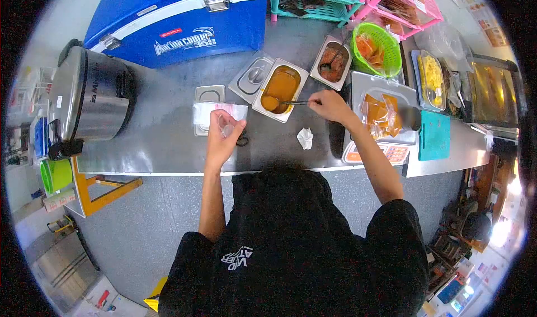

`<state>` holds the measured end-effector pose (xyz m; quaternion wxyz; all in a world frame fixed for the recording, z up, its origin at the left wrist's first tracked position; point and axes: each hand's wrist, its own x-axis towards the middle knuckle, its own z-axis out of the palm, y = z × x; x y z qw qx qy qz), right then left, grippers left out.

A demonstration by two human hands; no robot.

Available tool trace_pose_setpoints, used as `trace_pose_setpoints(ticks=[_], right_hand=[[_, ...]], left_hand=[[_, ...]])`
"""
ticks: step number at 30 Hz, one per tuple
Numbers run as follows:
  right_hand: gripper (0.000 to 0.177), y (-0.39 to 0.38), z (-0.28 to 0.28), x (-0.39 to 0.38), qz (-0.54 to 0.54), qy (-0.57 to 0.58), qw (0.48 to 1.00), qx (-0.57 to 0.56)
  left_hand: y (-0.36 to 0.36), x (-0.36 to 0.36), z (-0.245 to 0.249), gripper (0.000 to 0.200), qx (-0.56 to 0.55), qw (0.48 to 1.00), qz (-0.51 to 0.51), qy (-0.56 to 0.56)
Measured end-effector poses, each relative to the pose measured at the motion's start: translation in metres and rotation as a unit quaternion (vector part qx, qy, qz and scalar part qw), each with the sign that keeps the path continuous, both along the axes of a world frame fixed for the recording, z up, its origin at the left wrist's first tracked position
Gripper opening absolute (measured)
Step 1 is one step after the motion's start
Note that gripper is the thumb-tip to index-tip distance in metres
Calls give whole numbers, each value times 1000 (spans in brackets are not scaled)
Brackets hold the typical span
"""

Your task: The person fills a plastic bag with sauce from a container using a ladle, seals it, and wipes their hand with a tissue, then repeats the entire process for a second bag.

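My right hand (pixel 331 105) is closed around the handle of a ladle (pixel 271 102). The ladle's bowl is in the orange-brown sauce (pixel 281 85) of a steel food pan (pixel 302 86). My left hand (pixel 224 133) is closed, with a small piece of clear plastic (pixel 227 129), apparently a bag, between thumb and fingers. Just behind that hand, a white-and-clear packet (pixel 202 114) lies across a steel lid (pixel 210 92). A second steel lid (pixel 246 85) rests against the left side of the sauce pan. Beyond the sauce pan stands another pan (pixel 347 65) of reddish-brown food.
A blue cooler (pixel 179 29) and a large steel pot (pixel 92 93) stand at the left. To the right are a scale (pixel 376 152) bearing bagged orange sauce (pixel 383 114), a green basket (pixel 398 48) and a teal board (pixel 434 135). Crumpled tissue (pixel 305 138) lies near the front edge.
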<state>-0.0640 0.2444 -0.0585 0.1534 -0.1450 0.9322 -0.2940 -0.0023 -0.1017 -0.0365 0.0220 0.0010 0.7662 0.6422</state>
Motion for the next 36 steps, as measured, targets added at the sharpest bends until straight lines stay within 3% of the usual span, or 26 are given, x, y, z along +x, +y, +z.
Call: trace_pose_setpoints(ticks=[2, 4, 7, 10, 14, 17, 21, 24, 29, 32, 36], right_hand=[[25, 6, -9, 8, -34, -50, 997, -53], [24, 9, -20, 19, -72, -93, 987, -112], [25, 9, -29, 35, -113, -95, 974, -174], [24, 9, -28, 43, -120, -29, 978, -166], [25, 15, -17, 42, -162, -23, 971, -176], [26, 17, 19, 36, -149, 1, 975, -162], [27, 20, 51, 26, -150, 48, 971, -182], [28, 21, 73, 25, -166, 16, 968, -187], [27, 23, 23, 31, -179, 31, 966, -183], [28, 20, 7, 37, -183, 18, 968, -172], [27, 23, -12, 41, -175, 46, 972, -153]], left_hand=[[2, -3, 1, 38, -5, 1000, -1, -13], [9, -7, 9, 37, 66, 998, 11, -19], [17, -11, 15, 34, 103, 994, 36, -12], [18, -15, 15, 33, 92, 994, 57, 8], [21, -22, 23, 32, 94, 994, 63, 0], [28, -31, 36, 32, 105, 990, 96, -25], [24, -45, 30, 33, 75, 995, 66, 27], [25, -51, 40, 34, 70, 995, 60, 48], [31, -56, 48, 34, 112, 992, 24, 58], [35, -62, 44, 35, 87, 993, 23, 72], [36, -78, 29, 33, -140, 976, -12, 167]])
